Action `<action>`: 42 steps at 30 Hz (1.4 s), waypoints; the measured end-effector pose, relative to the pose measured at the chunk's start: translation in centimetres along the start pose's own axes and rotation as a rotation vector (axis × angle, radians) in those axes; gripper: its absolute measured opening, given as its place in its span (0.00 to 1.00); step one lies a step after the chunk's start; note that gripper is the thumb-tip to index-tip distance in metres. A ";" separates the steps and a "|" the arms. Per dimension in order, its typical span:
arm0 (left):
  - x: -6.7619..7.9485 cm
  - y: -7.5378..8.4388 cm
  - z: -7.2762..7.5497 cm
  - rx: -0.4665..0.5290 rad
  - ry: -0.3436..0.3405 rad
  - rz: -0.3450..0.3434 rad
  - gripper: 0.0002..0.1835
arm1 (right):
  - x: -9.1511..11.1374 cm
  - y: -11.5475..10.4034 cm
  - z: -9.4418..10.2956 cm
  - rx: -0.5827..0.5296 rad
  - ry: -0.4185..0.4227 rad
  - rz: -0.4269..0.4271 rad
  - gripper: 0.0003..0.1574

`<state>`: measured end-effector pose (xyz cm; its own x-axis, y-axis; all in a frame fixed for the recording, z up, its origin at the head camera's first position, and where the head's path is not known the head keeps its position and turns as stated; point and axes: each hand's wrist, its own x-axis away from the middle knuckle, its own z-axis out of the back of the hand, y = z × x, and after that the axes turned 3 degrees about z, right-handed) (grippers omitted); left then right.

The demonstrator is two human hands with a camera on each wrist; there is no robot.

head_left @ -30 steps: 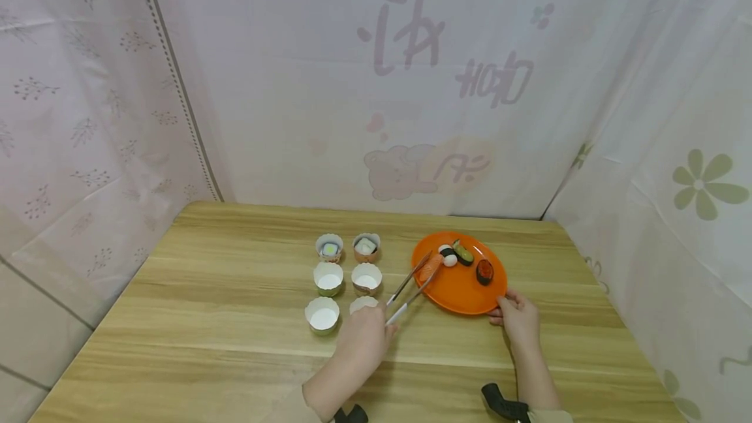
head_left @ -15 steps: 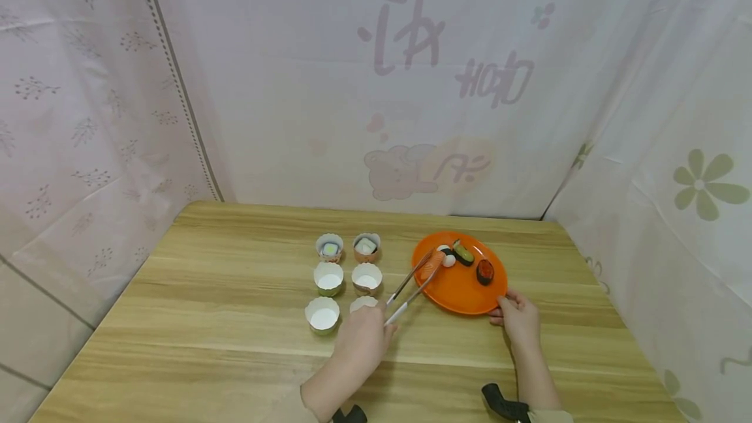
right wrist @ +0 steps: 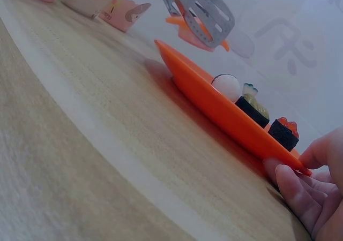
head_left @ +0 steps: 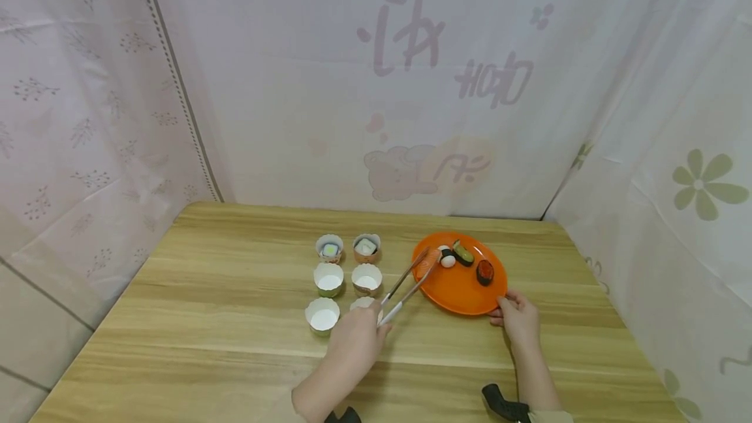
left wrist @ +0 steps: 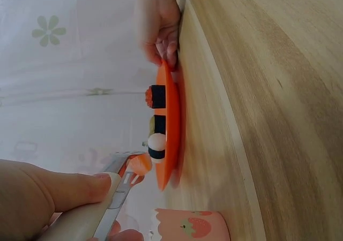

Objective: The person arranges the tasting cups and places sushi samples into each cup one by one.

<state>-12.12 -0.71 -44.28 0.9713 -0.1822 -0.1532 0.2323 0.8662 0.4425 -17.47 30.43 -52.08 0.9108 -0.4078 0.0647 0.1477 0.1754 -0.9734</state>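
My left hand (head_left: 356,338) grips white-handled metal tongs (head_left: 391,313). Between the slotted tong tips is a piece of salmon sushi (left wrist: 140,165), lifted over the left part of an orange plate (head_left: 458,297). My right hand (head_left: 520,322) pinches the plate's near right rim, thumb on top and fingers beneath. On the plate are a white sushi piece with a black band (head_left: 447,256), a green-topped piece (head_left: 463,253) and a red-roe gunkan roll (head_left: 484,272). The right wrist view shows the tong head (right wrist: 206,16) partly covering the salmon sushi.
Paper cups stand in two columns left of the plate. The back left cup (head_left: 329,256) and back right cup (head_left: 366,255) hold small pieces; other cups, like the front left one (head_left: 322,325), show bare white insides. My left hand partly hides one front cup (head_left: 362,302).
The tongs with the salmon sushi have shifted slightly left and toward me, uncovering more of the white banded piece. My right hand and the plate stay put.
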 end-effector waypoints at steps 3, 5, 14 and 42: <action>0.1 -0.2 0.1 0.010 0.011 -0.011 0.18 | 0.1 0.1 0.1 0.003 0.000 -0.004 0.28; 0.2 -0.3 0.2 0.022 0.018 -0.018 0.18 | 0.1 0.2 0.1 0.005 0.002 -0.010 0.28; 0.4 -0.5 0.7 0.025 0.006 0.000 0.19 | 0.0 0.1 0.0 0.002 -0.002 -0.018 0.28; 2.2 -3.6 3.6 0.052 0.041 0.056 0.18 | -0.3 0.3 0.0 -0.009 0.022 -0.010 0.26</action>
<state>-10.64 -5.95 -43.01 0.9801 -0.1137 -0.1628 0.1809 0.8488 0.4968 -17.67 30.55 -52.39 0.9004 -0.4295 0.0700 0.1535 0.1630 -0.9746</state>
